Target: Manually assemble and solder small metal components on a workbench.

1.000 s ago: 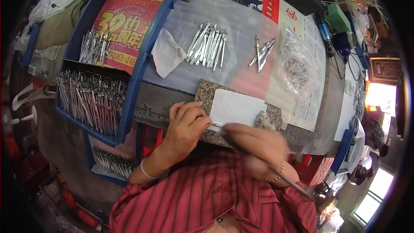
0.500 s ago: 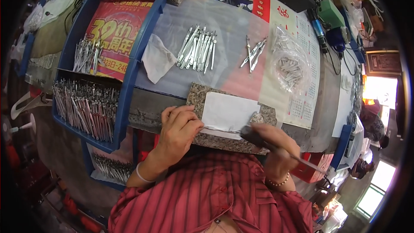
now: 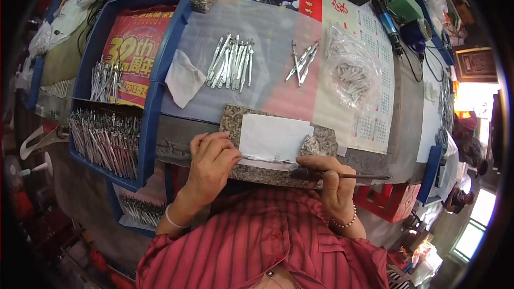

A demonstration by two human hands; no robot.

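Note:
My left hand [image 3: 211, 163] rests at the left end of a granite slab [image 3: 231, 123], with thumb and forefinger pinching the end of a thin metal rod [image 3: 265, 159]. That rod lies along the near edge of a white paper sheet [image 3: 276, 134] on the slab. In my right hand [image 3: 336, 184] is a dark tool [image 3: 369, 176] with a broad, blocky end and a long thin shaft; its broad end is close to the rod's right end. Whether the two touch I cannot tell. A silvery crumpled lump [image 3: 310, 147] sits beside the paper, just beyond my right fingers.
Slim metal instruments [image 3: 231, 64] lie in a bunch beyond the slab, with a few more [image 3: 304, 64] to their right. A clear plastic bag [image 3: 350, 77] holds small metal parts. A blue tray [image 3: 152, 128] full of instruments stands left, by a white cloth [image 3: 183, 79].
The tool in my right hand has swung from a slant to nearly level, its broad end now lower. My left hand keeps its pinch. The whole view has shifted slightly.

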